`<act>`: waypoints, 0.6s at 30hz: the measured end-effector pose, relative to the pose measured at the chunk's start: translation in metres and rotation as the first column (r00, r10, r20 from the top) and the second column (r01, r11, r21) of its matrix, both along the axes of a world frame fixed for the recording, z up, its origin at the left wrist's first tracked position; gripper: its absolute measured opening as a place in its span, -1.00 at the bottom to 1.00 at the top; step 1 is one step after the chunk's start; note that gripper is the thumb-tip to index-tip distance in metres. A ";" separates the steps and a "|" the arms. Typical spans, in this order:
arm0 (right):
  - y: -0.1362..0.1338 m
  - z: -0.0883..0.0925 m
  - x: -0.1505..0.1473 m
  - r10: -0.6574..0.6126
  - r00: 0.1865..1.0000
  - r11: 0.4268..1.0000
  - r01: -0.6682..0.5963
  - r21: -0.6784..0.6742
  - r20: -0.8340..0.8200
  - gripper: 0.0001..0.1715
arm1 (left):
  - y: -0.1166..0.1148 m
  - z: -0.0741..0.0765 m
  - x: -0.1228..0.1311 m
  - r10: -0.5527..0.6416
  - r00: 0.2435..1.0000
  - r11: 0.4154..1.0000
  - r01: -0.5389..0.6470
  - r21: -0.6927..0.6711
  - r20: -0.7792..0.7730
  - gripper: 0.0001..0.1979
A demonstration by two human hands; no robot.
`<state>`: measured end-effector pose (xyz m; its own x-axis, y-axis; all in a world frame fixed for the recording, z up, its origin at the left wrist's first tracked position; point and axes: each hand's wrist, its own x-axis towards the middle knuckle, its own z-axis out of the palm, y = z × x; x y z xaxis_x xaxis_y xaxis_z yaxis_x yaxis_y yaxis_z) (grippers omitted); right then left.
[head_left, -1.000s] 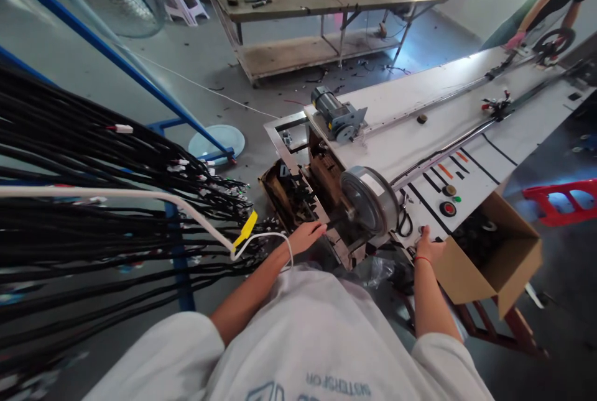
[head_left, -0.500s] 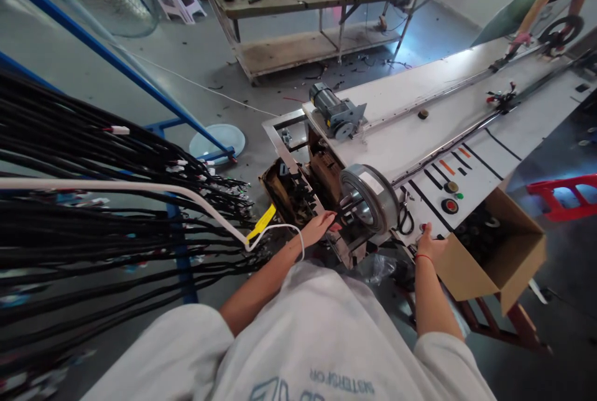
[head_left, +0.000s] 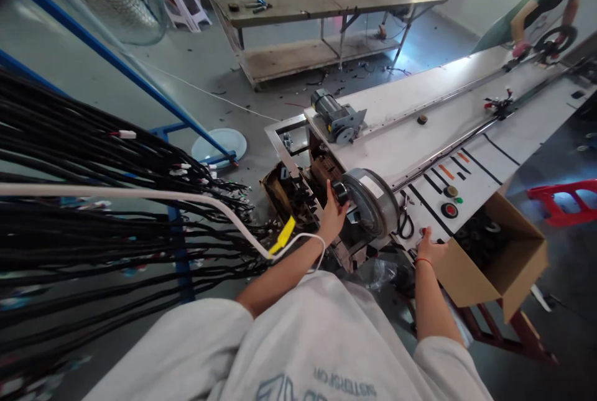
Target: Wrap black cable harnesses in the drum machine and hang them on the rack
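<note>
Our left hand (head_left: pixel 334 214) has come up since the earlier frame, the right hand (head_left: pixel 431 250) hardly shifted. Left looks closed around a black roll (head_left: pixel 341 192), a drum (head_left: pixel 386 203) just right of that grip. Right hand sits well right of it at the table (head_left: pixel 392 147) edge, half-curled; can't tell if it grips anything. We judge the roll could slip if pinched loosely, or the white cord (head_left: pixel 311 235) across our left wrist could snag on a further reach. Shirt (head_left: pixel 321 326) reads "SISTERSFOR", upside down; drum's label (head_left: pixel 372 185), right of the grip, unreadable.
</note>
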<state>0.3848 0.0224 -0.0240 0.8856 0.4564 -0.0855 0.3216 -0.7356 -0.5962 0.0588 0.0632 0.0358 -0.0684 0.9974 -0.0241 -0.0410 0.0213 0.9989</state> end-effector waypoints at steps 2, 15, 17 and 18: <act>0.001 0.004 -0.003 -0.091 0.995 0.996 0.091 -0.016 0.031 -0.07 | 0.002 0.003 0.003 0.035 0.999 0.999 -0.035 0.003 0.026 -0.04; 0.002 -0.004 0.001 -0.059 0.996 0.997 0.063 -0.055 0.070 -0.07 | 0.005 -0.005 -0.005 0.038 0.980 0.999 -0.036 -0.014 0.196 -0.25; 0.003 -0.004 0.002 -0.066 0.995 0.996 0.070 -0.051 0.079 -0.08 | -0.008 -0.019 -0.019 -0.097 0.988 0.993 0.104 -0.054 0.121 -0.36; 0.003 -0.005 0.002 -0.062 0.994 0.997 0.067 -0.047 0.084 -0.08 | -0.017 -0.027 -0.027 -0.192 0.980 0.977 0.196 -0.086 0.051 -0.45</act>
